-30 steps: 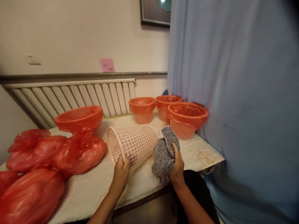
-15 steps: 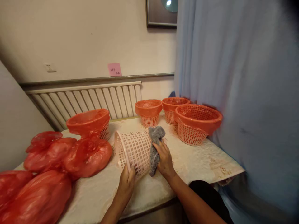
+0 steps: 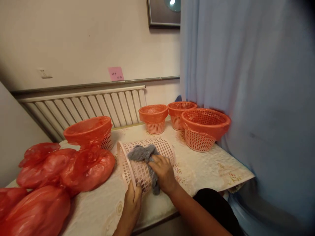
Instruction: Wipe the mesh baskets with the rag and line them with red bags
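A pale pink perforated plastic wastebasket [image 3: 164,147] lies on its side on the table, its mouth facing left. My left hand [image 3: 133,200] grips the near part of its rim, thumb and fingers closed around it. In my right hand [image 3: 163,173] is a grey cloth [image 3: 142,153], pressed against the basket's outer wall between rim and base. The cloth drapes over the side and hangs down below my fingers. Part of the basket wall is hidden behind the cloth and my right hand.
Several baskets lined with red bags stand around: one at left [image 3: 88,129], others at back right, the largest basket [image 3: 200,139] near the blue curtain [image 3: 258,98]. Filled red plastic bags [image 3: 36,209] lie at left. The table [image 3: 199,170] has a floral cloth; a radiator [image 3: 98,111] is behind.
My right hand has moved the cloth left along the wastebasket, from its base end to the middle of its side. My left hand stays on the rim. The view has shifted slightly.
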Demonstrator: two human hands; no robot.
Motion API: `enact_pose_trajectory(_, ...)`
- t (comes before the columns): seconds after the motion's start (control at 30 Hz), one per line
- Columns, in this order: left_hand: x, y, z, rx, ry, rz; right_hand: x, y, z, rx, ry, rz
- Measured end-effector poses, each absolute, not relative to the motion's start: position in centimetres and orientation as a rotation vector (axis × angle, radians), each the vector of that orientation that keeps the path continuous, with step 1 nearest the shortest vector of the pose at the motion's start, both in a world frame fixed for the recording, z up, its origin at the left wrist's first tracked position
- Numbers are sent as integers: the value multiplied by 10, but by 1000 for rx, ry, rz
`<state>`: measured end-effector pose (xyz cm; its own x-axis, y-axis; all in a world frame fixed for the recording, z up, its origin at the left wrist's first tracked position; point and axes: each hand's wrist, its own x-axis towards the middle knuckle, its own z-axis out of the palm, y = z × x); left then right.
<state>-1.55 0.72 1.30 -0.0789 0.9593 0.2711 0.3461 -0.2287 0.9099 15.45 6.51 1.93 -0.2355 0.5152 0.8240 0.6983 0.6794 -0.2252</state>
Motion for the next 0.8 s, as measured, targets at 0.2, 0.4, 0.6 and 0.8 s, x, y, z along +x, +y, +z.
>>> enact_pose_trajectory(0.2,-14,-8,0,1629,1421,1254,209,99,3,-1308,-1463,-90)
enact_pose_trajectory(0.4,-7,-11,12,1557,1330,1265,207,94,-2,-1258,-1386,17)
enact_pose_trajectory(0.6,-14,12,39,1303,1260,1323,162,53,8,-901,-1674,65)
enact_pose_trajectory(0.8,-7,-2,29,1368,1330,1275,133,10,23,-669,-1845,22)
